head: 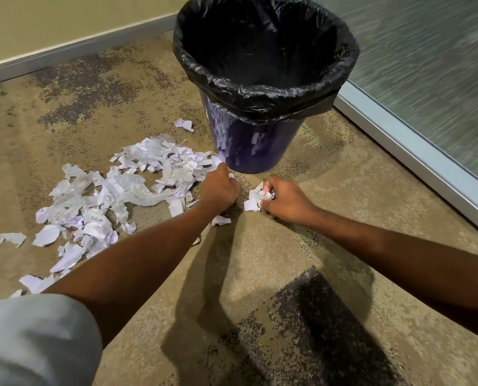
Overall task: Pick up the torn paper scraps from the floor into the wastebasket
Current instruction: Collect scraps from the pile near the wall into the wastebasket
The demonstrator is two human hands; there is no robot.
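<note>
Where both hands (pixel 218 188) meet carpet, paper scraps (pixel 98 201) mostly leftward, beside wastebasket (pixel 249 146)

White scraps (pixel 98 201) beside lined wastebasket (pixel 249 146)

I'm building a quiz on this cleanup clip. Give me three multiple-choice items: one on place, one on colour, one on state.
1. Where does the main pile of paper scraps lie relative to the wastebasket?
A. to its left
B. inside it
C. to its right

2. What colour is the bin liner?
A. white
B. black
C. green

3. What is the right hand doing?
A. resting open and empty
B. gripping the wastebasket rim
C. closed on crumpled scraps

Answers: 1 A, the pile spreads over the carpet left of the bin. 2 B, glossy black plastic folds over the rim. 3 C, white paper shows between its curled fingers.
</note>
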